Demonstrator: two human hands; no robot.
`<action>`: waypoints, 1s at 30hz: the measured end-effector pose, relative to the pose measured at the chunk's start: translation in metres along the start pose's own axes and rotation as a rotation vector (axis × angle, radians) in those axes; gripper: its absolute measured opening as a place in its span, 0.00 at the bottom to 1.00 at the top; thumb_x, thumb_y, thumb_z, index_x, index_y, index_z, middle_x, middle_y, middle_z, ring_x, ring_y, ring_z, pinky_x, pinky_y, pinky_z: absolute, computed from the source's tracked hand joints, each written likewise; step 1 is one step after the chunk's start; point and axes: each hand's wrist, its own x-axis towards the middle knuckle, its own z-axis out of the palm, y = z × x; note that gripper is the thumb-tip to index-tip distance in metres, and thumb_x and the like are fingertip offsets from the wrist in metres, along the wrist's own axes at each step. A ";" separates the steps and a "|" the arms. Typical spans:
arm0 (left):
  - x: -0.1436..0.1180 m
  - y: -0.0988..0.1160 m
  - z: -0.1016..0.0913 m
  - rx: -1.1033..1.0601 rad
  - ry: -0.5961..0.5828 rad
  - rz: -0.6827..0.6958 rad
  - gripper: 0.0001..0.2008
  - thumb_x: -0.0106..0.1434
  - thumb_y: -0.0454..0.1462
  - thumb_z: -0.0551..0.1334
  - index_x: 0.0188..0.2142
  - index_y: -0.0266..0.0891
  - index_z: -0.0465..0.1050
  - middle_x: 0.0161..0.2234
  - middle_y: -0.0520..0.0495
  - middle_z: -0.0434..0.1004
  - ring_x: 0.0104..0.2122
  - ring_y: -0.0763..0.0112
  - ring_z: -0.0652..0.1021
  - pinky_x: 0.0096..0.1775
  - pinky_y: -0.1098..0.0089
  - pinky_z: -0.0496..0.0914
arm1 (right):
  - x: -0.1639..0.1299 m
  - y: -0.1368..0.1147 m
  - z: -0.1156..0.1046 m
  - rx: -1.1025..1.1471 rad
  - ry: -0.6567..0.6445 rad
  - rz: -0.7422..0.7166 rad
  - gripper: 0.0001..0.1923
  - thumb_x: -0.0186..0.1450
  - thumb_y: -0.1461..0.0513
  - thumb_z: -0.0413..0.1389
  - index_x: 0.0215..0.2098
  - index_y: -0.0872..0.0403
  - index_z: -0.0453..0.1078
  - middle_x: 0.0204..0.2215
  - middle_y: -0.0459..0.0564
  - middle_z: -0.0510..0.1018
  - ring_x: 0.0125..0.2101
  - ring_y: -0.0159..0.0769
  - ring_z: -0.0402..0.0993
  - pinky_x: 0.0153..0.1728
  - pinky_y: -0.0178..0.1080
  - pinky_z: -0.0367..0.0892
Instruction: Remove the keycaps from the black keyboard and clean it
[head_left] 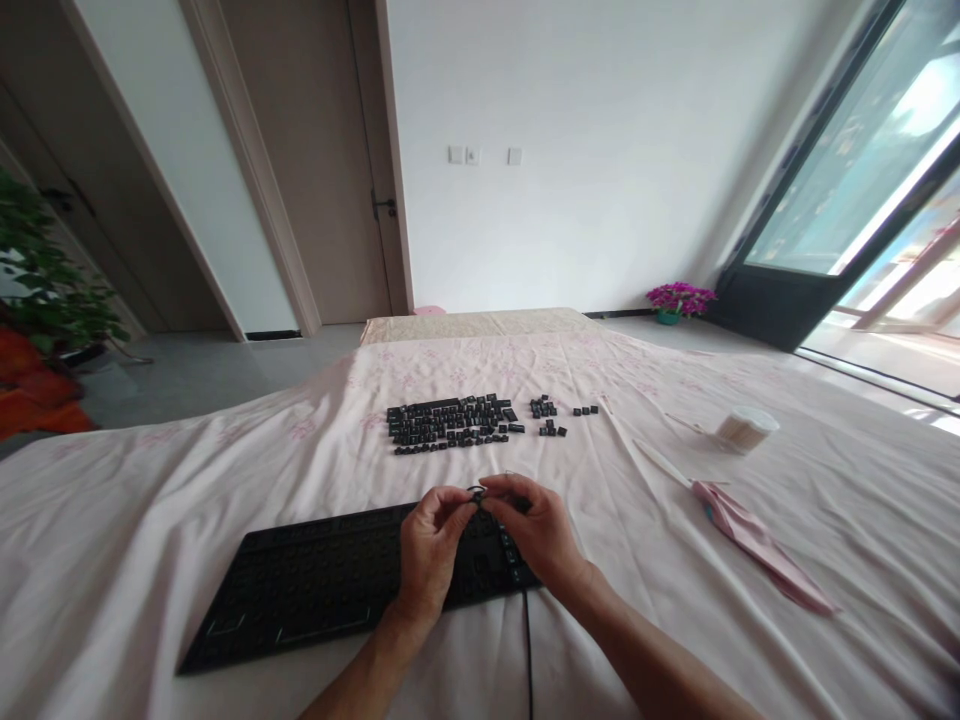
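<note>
Over the near black keyboard, the left hand and right hand pinch one small dark keycap together, with loose keycaps laid out farther on the pink cloth.

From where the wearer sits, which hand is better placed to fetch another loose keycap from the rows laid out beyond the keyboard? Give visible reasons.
Probably the right hand. Both hands pinch a small dark piece above the keyboard, but the right sits nearer the loose keycaps; the left hand lies slightly farther back.

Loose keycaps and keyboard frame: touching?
Apart. Head view shows bare pink cloth between the loose keycaps and the keyboard frame.
</note>
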 end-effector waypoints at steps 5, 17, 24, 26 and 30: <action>-0.003 -0.007 -0.001 -0.020 0.026 0.046 0.08 0.57 0.41 0.66 0.32 0.38 0.75 0.31 0.51 0.79 0.33 0.70 0.78 0.37 0.74 0.71 | -0.002 -0.003 0.005 0.191 -0.015 0.169 0.11 0.54 0.58 0.63 0.35 0.54 0.77 0.29 0.48 0.80 0.30 0.36 0.75 0.33 0.36 0.69; -0.004 -0.010 -0.003 0.079 0.030 0.143 0.06 0.58 0.40 0.64 0.31 0.39 0.74 0.31 0.51 0.78 0.32 0.70 0.77 0.37 0.74 0.71 | -0.006 -0.006 0.006 0.300 -0.037 0.260 0.14 0.52 0.54 0.65 0.32 0.55 0.78 0.25 0.48 0.79 0.23 0.31 0.70 0.23 0.32 0.64; -0.005 0.006 0.002 0.003 -0.022 -0.047 0.11 0.57 0.43 0.65 0.34 0.37 0.74 0.28 0.51 0.77 0.29 0.71 0.77 0.33 0.74 0.70 | -0.002 0.001 0.002 0.315 0.006 0.265 0.14 0.53 0.56 0.65 0.34 0.55 0.78 0.24 0.46 0.77 0.20 0.28 0.66 0.22 0.31 0.61; -0.004 0.007 0.003 -0.068 -0.046 -0.116 0.13 0.56 0.44 0.66 0.35 0.36 0.74 0.27 0.50 0.78 0.29 0.71 0.77 0.33 0.74 0.70 | -0.001 0.003 0.000 0.305 0.010 0.278 0.13 0.53 0.56 0.64 0.34 0.55 0.78 0.23 0.46 0.77 0.20 0.27 0.65 0.21 0.31 0.60; -0.003 0.004 0.005 -0.189 -0.060 -0.237 0.16 0.55 0.45 0.67 0.37 0.35 0.74 0.30 0.48 0.79 0.29 0.71 0.78 0.33 0.74 0.71 | 0.001 0.004 -0.002 0.289 -0.025 0.298 0.11 0.55 0.56 0.63 0.33 0.55 0.78 0.21 0.45 0.76 0.19 0.27 0.64 0.21 0.31 0.59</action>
